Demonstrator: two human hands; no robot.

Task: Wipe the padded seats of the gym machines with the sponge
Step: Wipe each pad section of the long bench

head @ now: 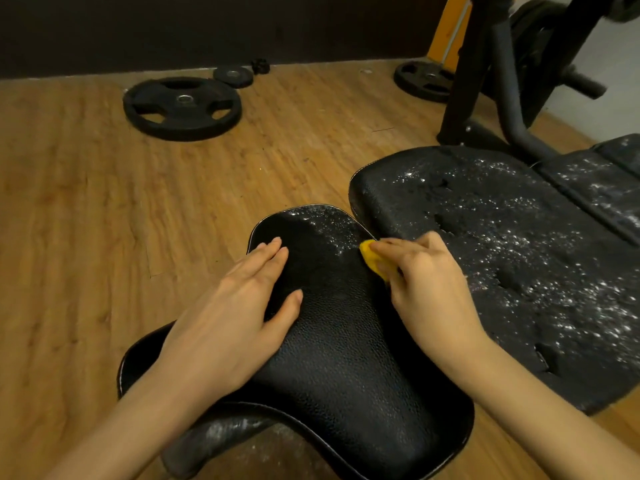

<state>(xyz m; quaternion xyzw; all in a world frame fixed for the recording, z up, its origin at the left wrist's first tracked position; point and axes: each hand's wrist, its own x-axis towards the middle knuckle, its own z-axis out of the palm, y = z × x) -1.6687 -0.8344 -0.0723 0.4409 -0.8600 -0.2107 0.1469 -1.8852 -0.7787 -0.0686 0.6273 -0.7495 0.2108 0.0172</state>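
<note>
While the right hand (426,271) curls its fingers around a small yellow sponge (372,259), most of that sponge is hidden under the fingers, and only its forward corner shows, pressed to the right edge of the narrow black textured-leather saddle seat (339,341). The left hand (239,306) grasps nothing; it lies flat with straight fingers on the seat's left side, seemingly to steady it.

Just ahead of the sponge, a patch of white speckled residue (329,223) covers the seat's nose, while the part nearer the person looks dark and clean. Working so close to the rim, the sponge could slide off the edge into the gap between this seat and the broad black cracked bench pad (502,254) beside it, and the stroke would miss the speckled nose. With so little sponge exposed, the fingertips might drag on the leather instead, smearing rather than lifting.

That bench pad is heavily flecked with white and its surface is torn in several places; judging by the look of it, a firm wipe could snag the sponge on those ragged holes and tear off more covering. White dust also clings to the seat's support post (221,434) below.

Beyond, on the wooden plank floor (86,220), a large black weight plate (182,107) lies well apart from the work.
</note>
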